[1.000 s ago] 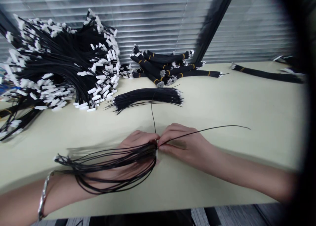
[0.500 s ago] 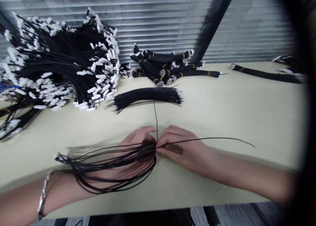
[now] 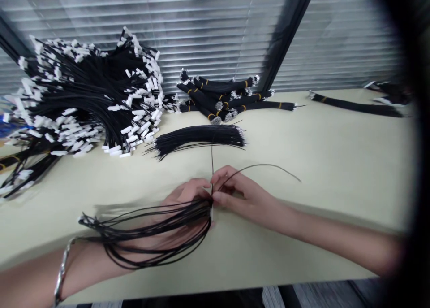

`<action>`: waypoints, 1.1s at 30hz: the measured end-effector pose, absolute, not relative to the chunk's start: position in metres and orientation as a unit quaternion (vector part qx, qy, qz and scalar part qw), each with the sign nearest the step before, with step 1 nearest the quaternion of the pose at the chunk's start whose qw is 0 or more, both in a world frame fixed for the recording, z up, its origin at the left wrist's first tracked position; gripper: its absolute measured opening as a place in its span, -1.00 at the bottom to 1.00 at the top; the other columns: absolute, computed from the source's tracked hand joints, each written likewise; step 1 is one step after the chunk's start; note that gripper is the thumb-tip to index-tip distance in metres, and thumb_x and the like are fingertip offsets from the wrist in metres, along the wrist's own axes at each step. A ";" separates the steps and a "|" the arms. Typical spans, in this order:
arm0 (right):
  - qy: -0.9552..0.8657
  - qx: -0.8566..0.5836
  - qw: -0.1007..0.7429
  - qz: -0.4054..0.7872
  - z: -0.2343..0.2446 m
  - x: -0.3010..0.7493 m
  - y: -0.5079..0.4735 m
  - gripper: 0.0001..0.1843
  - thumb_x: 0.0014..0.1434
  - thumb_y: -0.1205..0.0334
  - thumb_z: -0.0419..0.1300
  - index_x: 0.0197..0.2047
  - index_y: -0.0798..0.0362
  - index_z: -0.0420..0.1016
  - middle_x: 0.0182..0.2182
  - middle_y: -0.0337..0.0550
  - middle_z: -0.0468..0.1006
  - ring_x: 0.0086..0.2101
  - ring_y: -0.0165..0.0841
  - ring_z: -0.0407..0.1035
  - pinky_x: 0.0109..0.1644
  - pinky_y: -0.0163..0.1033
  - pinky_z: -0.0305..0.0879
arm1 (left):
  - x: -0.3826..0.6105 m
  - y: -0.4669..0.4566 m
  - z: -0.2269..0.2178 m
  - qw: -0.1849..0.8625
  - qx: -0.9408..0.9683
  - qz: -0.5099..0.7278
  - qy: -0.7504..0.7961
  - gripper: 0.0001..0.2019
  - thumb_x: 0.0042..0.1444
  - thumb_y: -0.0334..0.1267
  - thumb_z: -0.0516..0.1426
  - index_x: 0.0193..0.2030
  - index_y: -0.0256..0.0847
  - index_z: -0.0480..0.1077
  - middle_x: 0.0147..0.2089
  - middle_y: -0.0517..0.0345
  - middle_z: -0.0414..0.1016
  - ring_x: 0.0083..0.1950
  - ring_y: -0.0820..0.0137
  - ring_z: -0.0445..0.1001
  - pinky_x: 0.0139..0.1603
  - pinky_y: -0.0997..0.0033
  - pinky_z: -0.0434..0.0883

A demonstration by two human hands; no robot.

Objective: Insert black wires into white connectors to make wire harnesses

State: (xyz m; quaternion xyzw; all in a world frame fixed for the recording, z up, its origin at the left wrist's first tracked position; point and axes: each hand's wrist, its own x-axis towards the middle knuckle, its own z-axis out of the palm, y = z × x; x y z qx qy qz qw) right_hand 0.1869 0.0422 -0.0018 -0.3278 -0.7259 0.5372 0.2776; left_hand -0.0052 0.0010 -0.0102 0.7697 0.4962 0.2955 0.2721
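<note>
Left hand (image 3: pixel 188 196): grip closed around fan of thin black wires (image 3: pixel 151 229), which drapes back over the left forearm, above the pale cream surface (image 3: pixel 319 164). Right hand (image 3: pixel 242 198): grip pinches single thin black wire (image 3: pixel 265 166), which arcs rightward, beside the fan's gathered end. Loose black wire bunch (image 3: pixel 198 136) lies beyond.

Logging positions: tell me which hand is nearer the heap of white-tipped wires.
Left. The left hand, gripping a wire bunch, is down-right of the heap; the right hand, pinching a single wire, lies farther right.
</note>
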 end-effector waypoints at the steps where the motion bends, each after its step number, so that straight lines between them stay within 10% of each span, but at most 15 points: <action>1: -0.707 -0.329 0.299 0.550 -0.003 0.187 0.044 -0.85 0.24 0.21 0.09 -0.13 0.00 0.20 -0.38 -0.27 0.39 -0.34 -0.42 0.33 -0.26 -0.28 0.29 | -0.006 0.002 -0.011 0.261 0.783 0.294 0.482 -0.50 -0.08 -0.31 0.23 0.01 0.02 0.17 -0.22 0.32 0.48 -0.26 0.42 0.48 -0.31 0.49 0.44; 5: -0.685 -0.340 0.334 0.551 -0.004 0.188 0.049 -0.79 0.25 0.18 0.10 -0.10 -0.02 0.14 -0.30 -0.24 0.44 -0.36 -0.43 0.35 -0.27 -0.27 0.31 | -0.010 0.006 -0.014 0.210 0.844 0.281 0.406 -0.82 0.09 -0.28 0.09 -0.15 -0.03 0.41 -0.20 0.22 0.46 -0.16 0.36 0.39 -0.06 0.34 0.34; 17: -0.862 -0.352 0.355 0.084 -0.010 0.218 0.092 -0.77 0.28 0.32 0.01 -0.02 0.07 0.37 -0.21 -0.10 0.51 -0.20 -0.32 0.39 -0.10 -0.20 0.31 | -0.014 0.014 -0.025 0.119 0.888 0.269 0.355 -0.60 0.09 -0.22 0.08 0.09 -0.21 0.28 -0.17 0.10 0.47 -0.17 0.35 0.38 -0.09 0.39 0.37; 21: -0.868 -0.414 0.245 -0.125 -0.019 0.241 0.129 -0.75 0.22 0.28 0.10 -0.04 0.09 0.43 -0.06 0.02 0.44 -0.05 -0.09 0.25 -0.03 -0.01 0.20 | -0.012 0.013 -0.022 0.127 0.880 0.280 0.363 -0.62 0.05 -0.23 0.11 0.05 -0.18 0.31 -0.18 0.14 0.47 -0.16 0.36 0.38 -0.08 0.41 0.37; 33: -0.857 -0.426 0.221 -0.188 -0.014 0.246 0.138 -0.77 0.27 0.28 -0.02 -0.27 0.08 0.46 -0.27 -0.05 0.47 -0.20 -0.19 0.25 -0.15 -0.13 0.14 | -0.010 0.012 -0.022 0.146 0.867 0.294 0.376 -0.62 0.03 -0.23 0.12 0.03 -0.12 0.33 -0.19 0.16 0.48 -0.19 0.34 0.39 -0.09 0.41 0.39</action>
